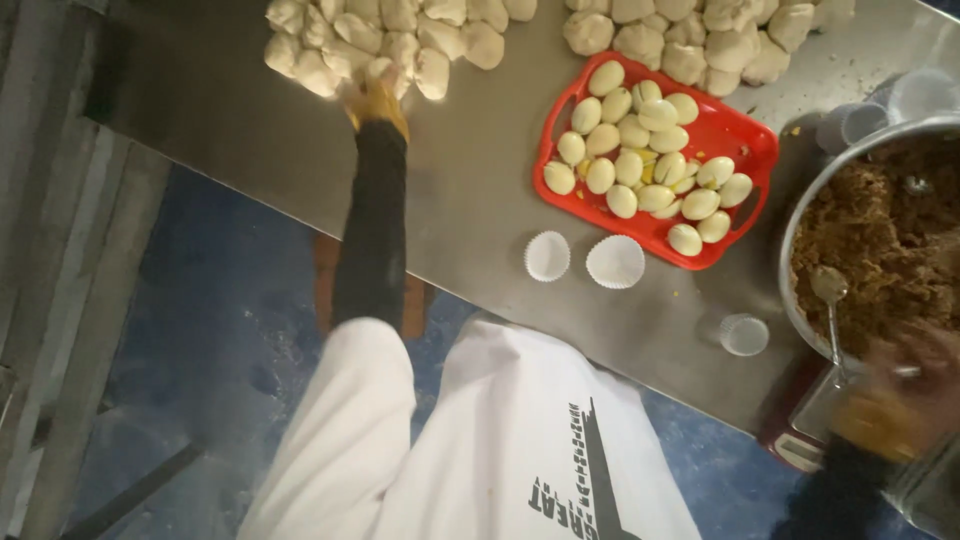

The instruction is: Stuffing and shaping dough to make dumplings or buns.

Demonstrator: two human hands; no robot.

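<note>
A: Left hand [375, 95], arm stretched out full, at the near edge of a heap of pale dough balls [385, 40]. Fingers look curled down on one ball; grip itself I cannot tell, it's washed out

B: Right hand?

A: Right hand [905, 385], low at the frame's edge, badly blurred. It sits at the rim of a big metal bowl [800, 235] of brown crumbly filling [885, 240], by the handle of a spoon [830, 300] resting in it. Open or closed, cannot tell

B: Which way does the dough lie?

A: Straight ahead of the left hand, the heap running crosswise, left to right. A second heap [690, 35] lies farther right, beyond a red tray [755, 135] of halved boiled eggs [640, 150]. Left hand is far nearer the dough; the right is well apart from it

B: Between the hands?

A: Two white paper cups [585, 258] on the steel table [470, 180], a clear one [744, 334] nearer the bowl

B: Hidden?

A: Both heaps are cut by the top edge, and the bowl by the right edge. Something red beneath the bowl, unclear
</note>
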